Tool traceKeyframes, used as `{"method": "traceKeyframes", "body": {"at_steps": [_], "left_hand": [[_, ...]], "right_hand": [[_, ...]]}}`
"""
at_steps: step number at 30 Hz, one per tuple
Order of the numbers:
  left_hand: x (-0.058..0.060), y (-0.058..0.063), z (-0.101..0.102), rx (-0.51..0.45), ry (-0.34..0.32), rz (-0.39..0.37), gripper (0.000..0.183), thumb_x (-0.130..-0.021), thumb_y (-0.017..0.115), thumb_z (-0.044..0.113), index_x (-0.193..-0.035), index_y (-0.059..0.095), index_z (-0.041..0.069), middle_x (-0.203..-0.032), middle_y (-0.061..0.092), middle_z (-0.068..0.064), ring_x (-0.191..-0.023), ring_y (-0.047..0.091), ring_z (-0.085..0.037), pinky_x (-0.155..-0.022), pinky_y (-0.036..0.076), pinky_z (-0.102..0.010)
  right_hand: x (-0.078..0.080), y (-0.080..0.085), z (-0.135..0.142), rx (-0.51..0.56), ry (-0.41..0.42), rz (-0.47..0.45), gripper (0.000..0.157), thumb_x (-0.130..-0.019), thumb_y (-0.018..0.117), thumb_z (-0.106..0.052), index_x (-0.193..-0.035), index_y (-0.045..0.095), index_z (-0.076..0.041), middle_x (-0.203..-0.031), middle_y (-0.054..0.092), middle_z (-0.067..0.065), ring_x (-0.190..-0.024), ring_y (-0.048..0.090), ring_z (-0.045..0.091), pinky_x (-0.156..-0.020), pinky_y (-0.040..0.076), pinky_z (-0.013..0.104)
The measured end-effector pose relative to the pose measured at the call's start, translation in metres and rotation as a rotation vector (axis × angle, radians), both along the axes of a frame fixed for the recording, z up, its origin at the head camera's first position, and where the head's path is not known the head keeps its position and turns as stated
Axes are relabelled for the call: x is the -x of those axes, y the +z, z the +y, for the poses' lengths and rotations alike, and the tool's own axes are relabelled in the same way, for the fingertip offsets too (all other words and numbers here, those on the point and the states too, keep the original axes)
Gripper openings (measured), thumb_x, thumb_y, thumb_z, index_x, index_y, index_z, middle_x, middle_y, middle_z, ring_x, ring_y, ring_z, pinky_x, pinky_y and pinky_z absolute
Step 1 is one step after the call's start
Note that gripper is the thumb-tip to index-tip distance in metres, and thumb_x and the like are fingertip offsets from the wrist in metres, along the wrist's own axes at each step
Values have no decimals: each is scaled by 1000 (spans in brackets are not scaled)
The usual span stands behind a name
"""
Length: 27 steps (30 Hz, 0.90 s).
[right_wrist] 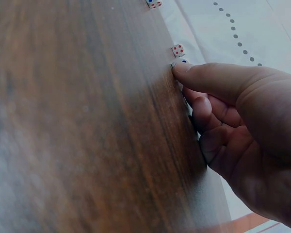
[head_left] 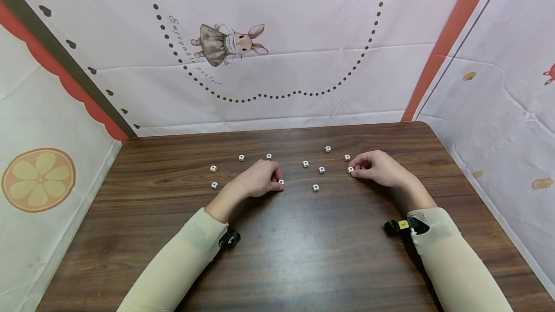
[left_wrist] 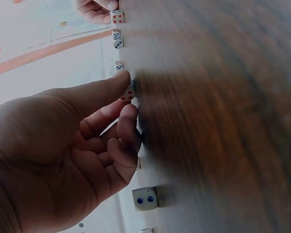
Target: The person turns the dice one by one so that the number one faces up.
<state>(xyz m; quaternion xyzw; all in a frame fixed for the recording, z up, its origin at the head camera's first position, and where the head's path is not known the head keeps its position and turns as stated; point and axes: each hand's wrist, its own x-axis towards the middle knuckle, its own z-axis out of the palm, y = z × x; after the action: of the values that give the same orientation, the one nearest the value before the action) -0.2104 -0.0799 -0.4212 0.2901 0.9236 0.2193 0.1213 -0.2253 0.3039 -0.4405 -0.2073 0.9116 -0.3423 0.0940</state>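
Between thumb and forefinger, my left hand (head_left: 259,178) pinches a small white die (head_left: 281,182) low over the table; in the left wrist view this die (left_wrist: 128,92) shows red pips, partly covered by the thumb. On the right, my right hand (head_left: 378,169) pinches another die (head_left: 350,170), mostly hidden behind the thumb in the right wrist view. Just beyond the right fingertips sits a die (head_left: 347,157). Another die (head_left: 269,156) lies behind the left knuckles. Three more dice lie between the hands, among them a die (head_left: 315,188) nearest the front.
Left of the left hand are a die (head_left: 241,158), a second die (head_left: 214,168) and a third die (head_left: 214,185). A further die (head_left: 327,149) lies toward the back of the brown wooden table (head_left: 277,264). Printed cloth (head_left: 303,23) hangs behind and at both sides.
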Motion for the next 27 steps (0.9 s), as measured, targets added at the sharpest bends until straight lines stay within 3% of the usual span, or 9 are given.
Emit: {"method": "traceKeyframes", "body": {"at_steps": [17,27], "left_hand": [[-3,1,-1,-56,27,-29,32,-88,90,25,-100,66,8,-83,61,1,-76,57,-12,-78,49,-32],[-3,11,-1,-106,44,-2,36,-91,87,24,-112,67,3,-92,67,-4,-82,60,-15,-84,51,-36]], "right_hand": [[1,-2,0,20,0,-5,12,-94,83,-12,-105,80,-9,-87,71,-3,-81,61,13,-73,48,26],[-1,2,5,29,-11,16,20,-92,85,-13,-110,77,-8,-88,69,-1,-81,62,14,-73,48,26]]}}
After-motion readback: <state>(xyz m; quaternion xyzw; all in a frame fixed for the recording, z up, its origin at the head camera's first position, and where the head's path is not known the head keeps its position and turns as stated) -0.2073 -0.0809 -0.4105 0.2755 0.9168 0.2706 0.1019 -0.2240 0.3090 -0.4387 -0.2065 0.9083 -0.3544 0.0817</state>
